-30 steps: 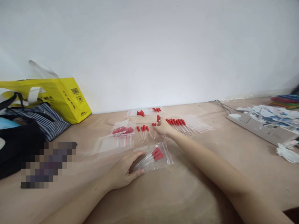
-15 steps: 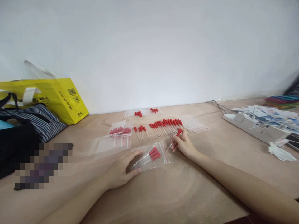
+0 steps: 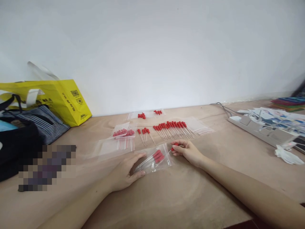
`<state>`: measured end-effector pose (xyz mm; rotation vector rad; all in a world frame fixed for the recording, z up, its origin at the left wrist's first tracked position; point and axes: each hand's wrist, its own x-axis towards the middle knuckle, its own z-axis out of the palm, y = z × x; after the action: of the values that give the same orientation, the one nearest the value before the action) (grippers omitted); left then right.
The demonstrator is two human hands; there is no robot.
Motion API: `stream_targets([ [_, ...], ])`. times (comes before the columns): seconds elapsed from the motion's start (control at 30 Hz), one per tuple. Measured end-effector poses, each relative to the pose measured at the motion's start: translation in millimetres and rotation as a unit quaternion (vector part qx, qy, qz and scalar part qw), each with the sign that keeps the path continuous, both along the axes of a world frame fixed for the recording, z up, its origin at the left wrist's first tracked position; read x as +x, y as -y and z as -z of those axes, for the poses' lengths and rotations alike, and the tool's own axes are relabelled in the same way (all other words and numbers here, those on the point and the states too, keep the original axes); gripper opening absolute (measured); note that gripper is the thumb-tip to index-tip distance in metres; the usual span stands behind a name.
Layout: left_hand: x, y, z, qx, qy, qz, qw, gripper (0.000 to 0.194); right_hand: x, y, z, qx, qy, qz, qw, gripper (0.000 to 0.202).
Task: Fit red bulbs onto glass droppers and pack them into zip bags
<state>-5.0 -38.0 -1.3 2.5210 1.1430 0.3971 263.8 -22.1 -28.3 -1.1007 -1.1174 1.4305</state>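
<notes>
A clear zip-lock bag (image 3: 168, 163) lies on the table with several red-bulbed glass droppers (image 3: 157, 156) inside. My left hand (image 3: 124, 171) holds the bag's left end between thumb and spread fingers. At the opposite end, my right hand (image 3: 187, 152) pinches another dropper (image 3: 175, 146) by its red bulb. This dropper's thin tip points down and left into the bag's mouth. Behind the hands lies a row of loose droppers (image 3: 170, 126), bulbs pointing away from me. A smaller group of loose droppers (image 3: 145, 131) sits to its left.
Filled bags (image 3: 123, 132) and flat zip bags (image 3: 111, 148) lie at left; more bags (image 3: 197, 125) lie behind the row. Further back are bagged droppers (image 3: 149, 115). A yellow tote (image 3: 64, 98) and striped bag (image 3: 49, 122) stand left. A power strip (image 3: 254, 132) and crumpled tissue (image 3: 287, 155) are right.
My right hand has moved slightly left and tilted the dropper flatter, bringing its tip into the bag's mouth. My left hand stays on the bag.
</notes>
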Motion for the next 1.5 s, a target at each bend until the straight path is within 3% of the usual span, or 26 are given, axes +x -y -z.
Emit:
stream_targets([
  [0.27,0.0,-1.4,1.7,0.005,0.002,0.006,1.0,0.046,0.6,5.6,-1.9,0.026,0.13,-0.092,0.987,0.038],
  [0.4,-0.1,-1.3,0.6,-0.004,-0.002,0.003,1.0,0.046,-0.4,7.2,-2.0,0.047,0.124,-0.16,0.978,0.036],
  [0.63,0.1,-1.0,0.1,0.011,0.016,0.012,1.0,0.046,-2.3,3.1,-2.3,0.038,0.176,-0.218,0.959,0.032],
  [0.83,0.8,-0.5,-0.6,0.016,-0.005,0.007,1.0,0.046,-11.0,0.5,1.1,0.072,0.225,-0.149,0.96,0.023],
  [0.97,-0.4,-0.9,1.8,0.014,-0.015,0.001,1.0,0.049,-16.2,1.5,4.3,0.165,0.261,-0.073,0.948,0.014],
  [1.07,-0.5,-0.8,2.3,0.016,-0.019,-0.001,1.0,0.051,-16.6,-0.3,4.1,0.197,0.268,-0.073,0.94,0.011],
  [1.2,0.9,-0.5,-0.5,0.025,-0.024,-0.002,0.999,0.051,-15.2,-2.5,2.4,0.17,0.215,-0.166,0.947,0.016],
  [1.33,1.9,-1.0,-2.4,0.032,-0.021,0.01,0.999,0.049,-9.7,-3.7,-0.4,0.151,0.221,-0.188,0.945,0.019],
  [1.43,1.0,-1.6,-1.3,0.035,-0.024,0.013,0.999,0.049,-0.5,-13.9,-8.1,0.102,0.249,-0.17,0.948,0.023],
  [1.5,0.0,-1.7,0.1,0.033,-0.026,0.012,0.999,0.049,2.3,-27.0,-17.4,0.095,0.293,-0.103,0.946,0.019],
])
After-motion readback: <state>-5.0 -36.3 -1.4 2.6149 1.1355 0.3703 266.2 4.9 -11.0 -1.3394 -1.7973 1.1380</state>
